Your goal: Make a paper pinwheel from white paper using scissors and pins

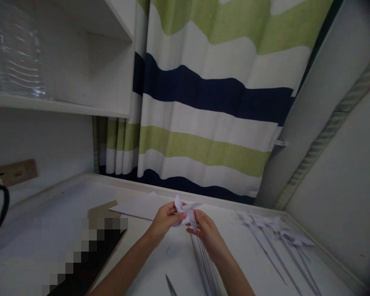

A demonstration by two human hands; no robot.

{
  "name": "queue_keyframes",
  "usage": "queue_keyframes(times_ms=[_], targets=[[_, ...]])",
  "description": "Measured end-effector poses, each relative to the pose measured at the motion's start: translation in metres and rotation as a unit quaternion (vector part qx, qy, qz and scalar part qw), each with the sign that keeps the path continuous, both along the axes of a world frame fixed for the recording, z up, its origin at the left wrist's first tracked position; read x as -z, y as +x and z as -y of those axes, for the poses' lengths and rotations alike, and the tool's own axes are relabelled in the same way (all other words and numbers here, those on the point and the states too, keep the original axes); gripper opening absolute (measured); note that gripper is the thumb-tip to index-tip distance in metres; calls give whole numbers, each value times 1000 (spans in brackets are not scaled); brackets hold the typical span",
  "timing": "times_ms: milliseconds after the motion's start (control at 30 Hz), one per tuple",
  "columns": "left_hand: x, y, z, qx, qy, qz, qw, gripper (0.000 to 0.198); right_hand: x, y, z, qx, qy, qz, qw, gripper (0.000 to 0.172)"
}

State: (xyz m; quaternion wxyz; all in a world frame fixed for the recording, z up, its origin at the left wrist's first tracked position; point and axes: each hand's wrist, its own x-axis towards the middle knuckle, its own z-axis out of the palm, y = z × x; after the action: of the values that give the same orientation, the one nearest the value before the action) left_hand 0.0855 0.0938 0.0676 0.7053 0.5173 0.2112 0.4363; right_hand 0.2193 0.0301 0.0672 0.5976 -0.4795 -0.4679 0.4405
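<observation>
Both my hands meet over the white desk (64,205), pinching a small folded white paper shape (185,210) with pointed flaps. My left hand (165,220) grips its left side with closed fingers. My right hand (205,230) holds its right and lower part, fingers curled around it. Beneath my right hand lie several thin rolled white paper sticks (205,263), side by side. To the right, several finished paper shapes on sticks (277,236) rest on the desk.
A flat white sheet (138,205) and a brown card piece (101,210) lie behind my hands. A dark item (92,263) lies at the lower left. A scissor tip (171,286) pokes in at the bottom. A striped curtain (209,123) hangs behind, a shelf (58,106) upper left.
</observation>
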Motion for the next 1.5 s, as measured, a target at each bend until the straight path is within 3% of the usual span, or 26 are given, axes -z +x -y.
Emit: queue_keyframes(times_ms=[100,233,300,400,567,667,900,1067,1200,1367,1500], targets=[[3,-1,-10,-23,-2,-1,1000,36,-8,22,-1,33,-1,12,999,42],[8,-1,-13,-28,-5,-4,1000,39,-14,44,4,80,18,54,995,35],[9,1,-9,-12,-2,-7,1000,42,-12,42,5,84,31,77,993,31],[9,7,-1,14,3,-14,1000,42,-5,28,2,61,48,93,993,40],[8,9,5,25,-1,-29,999,43,6,14,-4,32,78,111,990,12],[6,9,6,24,-6,-43,999,45,9,16,-4,38,84,130,987,9],[1,7,9,16,-3,-69,997,42,5,14,2,37,76,174,981,15],[-2,4,6,0,7,-72,997,41,-2,24,2,27,29,236,971,25],[-6,-1,1,-13,13,-64,998,45,1,49,-1,43,-64,348,934,26],[-9,-5,-2,-14,19,-58,998,47,27,69,-7,55,-213,506,834,18],[-11,-7,-2,-23,22,-61,998,48,46,68,-17,59,-267,572,773,21]])
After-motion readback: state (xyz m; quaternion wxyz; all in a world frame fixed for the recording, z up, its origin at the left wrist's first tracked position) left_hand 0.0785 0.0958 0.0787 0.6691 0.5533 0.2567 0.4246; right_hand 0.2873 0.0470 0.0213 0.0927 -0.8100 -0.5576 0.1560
